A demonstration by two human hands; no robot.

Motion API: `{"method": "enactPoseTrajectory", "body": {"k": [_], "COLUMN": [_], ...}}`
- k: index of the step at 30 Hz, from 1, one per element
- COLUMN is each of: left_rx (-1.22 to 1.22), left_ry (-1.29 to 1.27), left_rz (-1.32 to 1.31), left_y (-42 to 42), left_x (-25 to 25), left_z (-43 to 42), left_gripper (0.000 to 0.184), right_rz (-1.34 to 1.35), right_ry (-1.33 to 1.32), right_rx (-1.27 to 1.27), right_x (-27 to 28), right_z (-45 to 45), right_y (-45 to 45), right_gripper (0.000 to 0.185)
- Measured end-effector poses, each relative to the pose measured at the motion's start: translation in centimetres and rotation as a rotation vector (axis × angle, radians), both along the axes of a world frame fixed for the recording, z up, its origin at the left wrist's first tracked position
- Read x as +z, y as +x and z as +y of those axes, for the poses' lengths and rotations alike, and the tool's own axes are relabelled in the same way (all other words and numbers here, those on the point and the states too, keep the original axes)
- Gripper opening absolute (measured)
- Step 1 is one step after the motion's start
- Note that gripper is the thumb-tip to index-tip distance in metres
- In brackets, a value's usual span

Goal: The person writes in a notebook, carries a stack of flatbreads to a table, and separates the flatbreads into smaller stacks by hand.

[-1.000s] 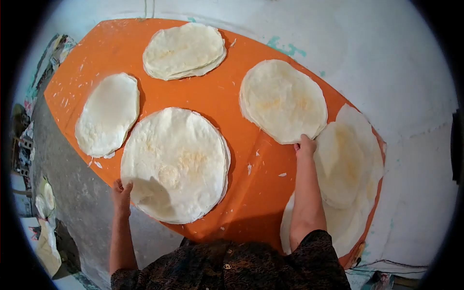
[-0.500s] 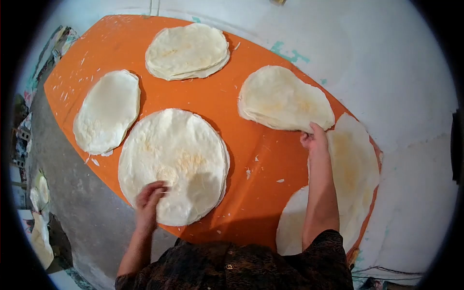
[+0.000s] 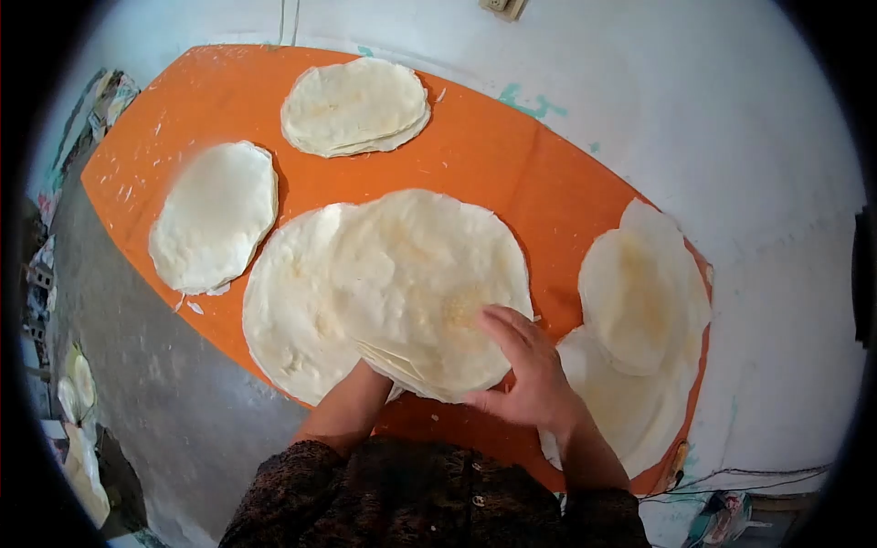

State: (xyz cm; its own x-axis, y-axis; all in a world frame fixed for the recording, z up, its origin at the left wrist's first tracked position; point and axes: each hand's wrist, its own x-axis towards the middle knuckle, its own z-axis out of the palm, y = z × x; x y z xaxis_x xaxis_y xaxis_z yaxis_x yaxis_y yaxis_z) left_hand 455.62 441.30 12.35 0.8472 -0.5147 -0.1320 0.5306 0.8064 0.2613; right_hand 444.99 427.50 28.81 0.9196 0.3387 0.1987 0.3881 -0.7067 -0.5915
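Observation:
A stack of thin round flatbreads (image 3: pixel 416 274) is held up, tilted, over the larger flatbread pile (image 3: pixel 288 292) on the orange table. My left hand goes under the stack's near edge, so its fingers are hidden; only the wrist (image 3: pixel 358 402) shows, and the hand bears the stack from below. Fingers apart, my right hand (image 3: pixel 530 374) touches the stack's right edge, fingertips on the top sheet and thumb low by the near edge. Several sheet edges fan out at the front.
Two other flatbread stacks lie at the far side (image 3: pixel 356 105) and left (image 3: pixel 215 215). Overlapping sheets (image 3: pixel 639 301) cover the table's right end. The orange table (image 3: pixel 484 128) meets a white wall (image 3: pixel 713 119); grey floor (image 3: pixel 183 402) lies to the left.
The flatbread stack has moved from the right side to over the large pile. My left hand has gone from above that pile to under the stack; my right hand has shifted left.

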Motion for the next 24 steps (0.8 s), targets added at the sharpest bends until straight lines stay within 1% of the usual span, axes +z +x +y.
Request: {"method": "enactPoseTrajectory", "body": {"k": [2, 5, 6, 9, 12, 14, 16, 17, 18, 21, 22, 24], "left_rx": [-0.002, -0.005, -0.011, -0.005, 0.018, 0.045, 0.07, 0.084, 0.033, 0.084, 0.117, 0.093], "left_ry": [0.0, 0.014, 0.016, 0.048, 0.061, 0.011, -0.092, -0.143, -0.215, 0.157, 0.369, 0.472], "left_rz": [0.009, 0.009, 0.019, 0.046, 0.113, 0.17, 0.212, 0.23, 0.257, 0.174, 0.161, 0.297], "left_y": [-0.5, -1.0, -1.2, -2.0, -3.2, -5.1, -7.1, -8.3, -9.4, -10.9, -11.2, -11.0], "left_x": [-0.6, -1.0, -1.1, -2.0, -3.2, -3.2, -1.3, -0.2, 0.4, -0.8, -0.4, -0.6], "left_z": [0.9, 2.5, 3.1, 5.2, 8.0, 10.4, 12.0, 12.8, 13.6, 13.9, 13.4, 12.8], "left_gripper": [0.055, 0.056, 0.057, 0.059, 0.06, 0.062, 0.061, 0.06, 0.052, 0.049, 0.044, 0.037], "right_rz": [0.052, -0.036, -0.143, -0.182, -0.155, -0.097, -0.003, -0.019, -0.03, 0.0, 0.016, 0.044], "right_ry": [-0.242, -0.456, -0.523, -0.363, -0.303, -0.165, -0.064, -0.074, -0.082, -0.091, -0.094, -0.127], "right_rx": [-0.12, 0.005, 0.023, -0.02, -0.07, -0.069, -0.088, -0.086, -0.086, -0.135, -0.163, -0.167], "right_x": [-3.9, -5.7, -6.2, -4.1, -5.5, -7.4, -8.7, -9.0, -9.3, -10.4, -10.6, -10.7], "right_z": [-1.0, 1.5, 2.7, 5.8, 7.3, 7.8, 8.4, 8.7, 9.1, 9.6, 9.5, 9.2], "right_y": [-1.1, -3.0, -3.2, -3.5, -2.9, -2.2, -2.0, -1.8, -1.8, -2.0, -2.0, -1.7], "right_gripper": [0.067, 0.063, 0.061, 0.055, 0.037, 0.026, 0.016, 0.015, 0.015, 0.014, 0.013, 0.012]}}
